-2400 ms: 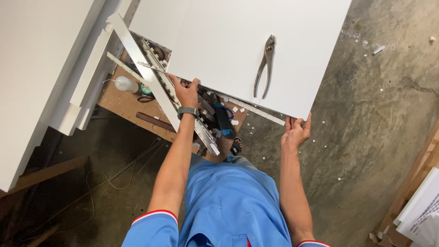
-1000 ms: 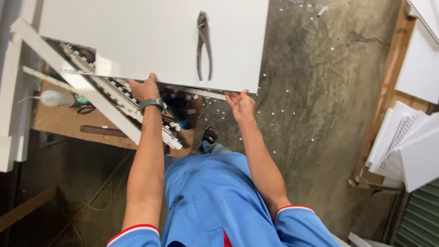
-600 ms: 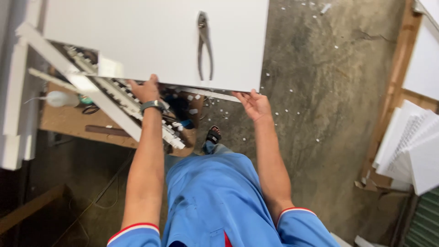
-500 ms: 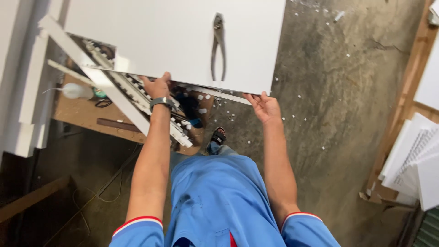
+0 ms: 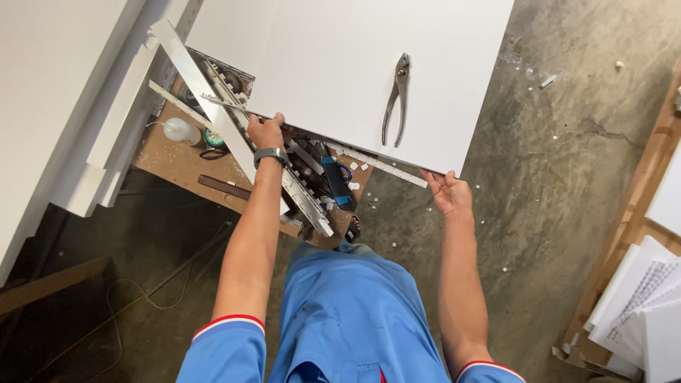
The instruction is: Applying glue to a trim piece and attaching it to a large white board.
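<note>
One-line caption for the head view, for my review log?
Both hands, left hand and right hand, grip the near edge of a white panel with pliers lying on top.

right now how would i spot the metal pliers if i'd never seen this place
Find the big white flat panel that the left hand and right hand grip by its near edge. The grey metal pliers lie on top, towards its right side, handles pointing at the person, the only thing on the panel.

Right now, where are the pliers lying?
In the head view, the pliers lie on top of the big white panel, toward its right half near the edge closest to the person, between the left hand and the right hand.
</note>
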